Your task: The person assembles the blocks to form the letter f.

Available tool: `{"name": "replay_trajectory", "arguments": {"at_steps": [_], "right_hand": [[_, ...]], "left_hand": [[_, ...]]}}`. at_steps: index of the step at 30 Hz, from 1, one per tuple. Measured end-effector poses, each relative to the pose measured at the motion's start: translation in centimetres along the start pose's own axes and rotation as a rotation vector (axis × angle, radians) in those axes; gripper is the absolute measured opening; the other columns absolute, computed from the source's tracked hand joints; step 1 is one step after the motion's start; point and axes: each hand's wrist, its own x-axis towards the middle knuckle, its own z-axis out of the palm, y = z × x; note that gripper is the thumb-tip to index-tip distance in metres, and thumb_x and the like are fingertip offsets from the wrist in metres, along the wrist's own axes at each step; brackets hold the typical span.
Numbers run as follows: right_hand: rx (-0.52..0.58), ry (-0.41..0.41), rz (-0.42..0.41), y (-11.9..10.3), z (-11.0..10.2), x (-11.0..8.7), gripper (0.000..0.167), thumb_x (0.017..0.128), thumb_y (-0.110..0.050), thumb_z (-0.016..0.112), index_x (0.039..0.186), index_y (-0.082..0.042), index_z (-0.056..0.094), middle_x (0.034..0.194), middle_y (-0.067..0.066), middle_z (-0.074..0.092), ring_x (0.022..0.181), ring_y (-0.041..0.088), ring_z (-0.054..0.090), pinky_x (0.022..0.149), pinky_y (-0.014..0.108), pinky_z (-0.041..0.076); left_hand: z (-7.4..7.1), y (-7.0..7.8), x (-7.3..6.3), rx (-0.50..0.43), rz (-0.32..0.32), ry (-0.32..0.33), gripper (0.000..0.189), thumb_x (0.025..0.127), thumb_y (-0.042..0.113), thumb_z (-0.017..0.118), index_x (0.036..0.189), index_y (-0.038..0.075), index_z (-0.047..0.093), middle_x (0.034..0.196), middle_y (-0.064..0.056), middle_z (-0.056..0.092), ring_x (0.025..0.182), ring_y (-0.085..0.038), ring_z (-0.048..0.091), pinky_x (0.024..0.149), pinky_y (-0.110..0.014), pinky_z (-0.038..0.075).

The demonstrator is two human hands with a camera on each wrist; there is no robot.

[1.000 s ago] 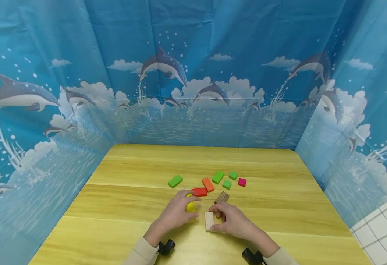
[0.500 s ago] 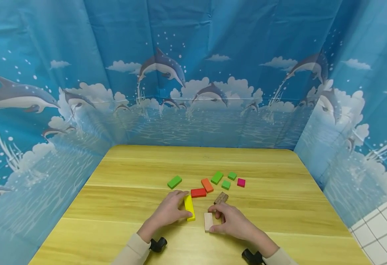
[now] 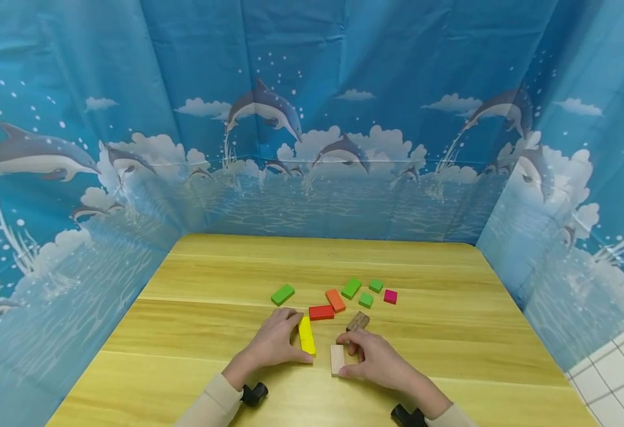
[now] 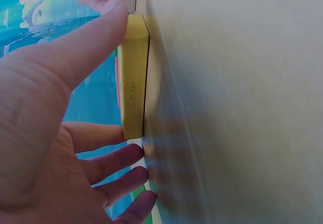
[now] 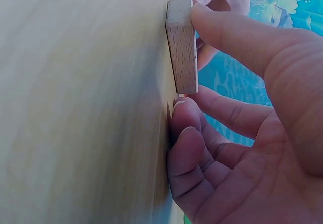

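Note:
In the head view, a long yellow block (image 3: 306, 336) lies flat on the table. My left hand (image 3: 271, 339) pinches it end to end; the left wrist view shows the thumb at one end of the yellow block (image 4: 133, 77) and the index finger at the other. To its right, a pale plain wooden block (image 3: 337, 360) lies roughly parallel, apart from the yellow one. My right hand (image 3: 373, 357) holds this block by its two ends between thumb and index finger. In the right wrist view, the other fingers curl beside the pale block (image 5: 182, 52).
Beyond the hands lie a brown block (image 3: 357, 321), a red block (image 3: 321, 312), an orange block (image 3: 336, 300), several green blocks (image 3: 352, 288) and a magenta cube (image 3: 390, 296). A dolphin-print curtain (image 3: 322, 201) borders the wooden table (image 3: 210, 267).
My left hand has shifted left, uncovering the yellow block. Its thumb has moved from the block's top onto its near end. The right hand stays on the pale block.

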Motion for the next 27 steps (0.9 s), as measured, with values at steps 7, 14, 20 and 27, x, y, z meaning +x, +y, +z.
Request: {"name": "replay_trajectory", "arguments": {"at_steps": [7,14,20,27], "right_hand": [[-0.002,0.011,-0.025,0.1,0.0,0.0,0.054,0.081,-0.037,0.086,0.125,-0.013,0.066,0.091,0.001,0.059,0.068,0.006,0.051,0.06,0.024,0.046],[0.005,0.003,-0.017,0.0,0.0,-0.1,0.054,0.081,-0.038,0.086,0.126,-0.014,0.065,0.091,0.0,0.058,0.068,0.007,0.051,0.06,0.024,0.046],[0.005,0.0,-0.019,0.1,-0.1,0.0,0.055,0.081,-0.039,0.085,0.126,-0.014,0.065,0.091,0.0,0.058,0.069,0.007,0.051,0.06,0.024,0.046],[0.001,-0.001,-0.022,0.1,-0.1,0.0,0.055,0.081,-0.041,0.085,0.124,-0.014,0.065,0.091,0.0,0.058,0.069,0.007,0.05,0.06,0.024,0.046]], "left_hand": [[0.0,0.0,0.2,0.029,0.017,-0.004,0.104,0.072,0.064,0.083,0.149,0.003,0.047,0.144,-0.01,0.047,0.129,-0.026,0.042,0.105,-0.048,0.042],[0.4,0.1,0.5,0.008,0.039,0.016,0.097,0.071,0.06,0.084,0.144,0.004,0.053,0.13,-0.005,0.051,0.115,-0.02,0.045,0.097,-0.041,0.046],[0.4,0.3,1.3,-0.016,0.046,0.002,0.096,0.071,0.061,0.083,0.144,0.006,0.054,0.124,-0.002,0.053,0.107,-0.016,0.044,0.091,-0.035,0.046],[0.5,0.7,2.3,-0.04,0.035,-0.012,0.096,0.071,0.061,0.083,0.144,0.006,0.054,0.124,-0.002,0.053,0.109,-0.017,0.046,0.094,-0.036,0.046]]}}
